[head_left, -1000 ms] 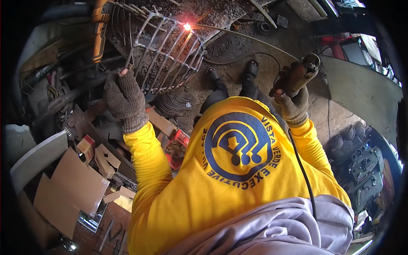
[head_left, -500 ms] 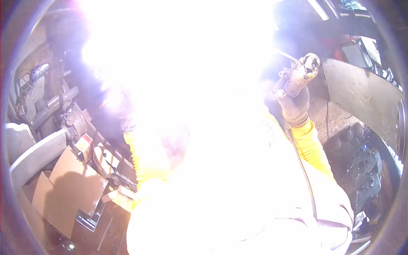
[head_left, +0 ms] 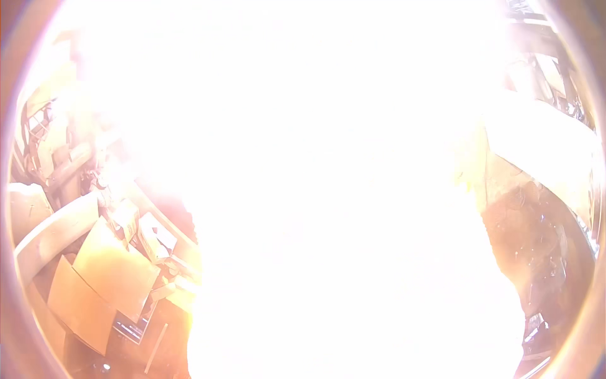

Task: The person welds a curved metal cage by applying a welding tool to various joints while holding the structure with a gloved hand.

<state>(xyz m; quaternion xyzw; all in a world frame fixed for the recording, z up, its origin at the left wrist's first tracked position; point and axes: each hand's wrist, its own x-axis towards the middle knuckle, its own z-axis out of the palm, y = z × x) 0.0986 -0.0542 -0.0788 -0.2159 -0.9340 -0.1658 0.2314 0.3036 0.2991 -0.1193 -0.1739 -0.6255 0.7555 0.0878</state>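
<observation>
Both arms and hands are lost in white glare, their pose unreadable.

- From my head, the camera looks down, upright and unmirrored.
- Its wide fisheye view reaches the cardboard sheet (head_left: pixel 118 270) on my left.

Wht glare (head_left: pixel 334 189), yel-orng cardboard (head_left: pixel 117 268), lt tan strip (head_left: pixel 60 228), wht-looking panel (head_left: pixel 549 148)

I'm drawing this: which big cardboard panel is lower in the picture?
The left, orange-looking cardboard panel; the other panel looks yellower and sits higher, further right.
</observation>
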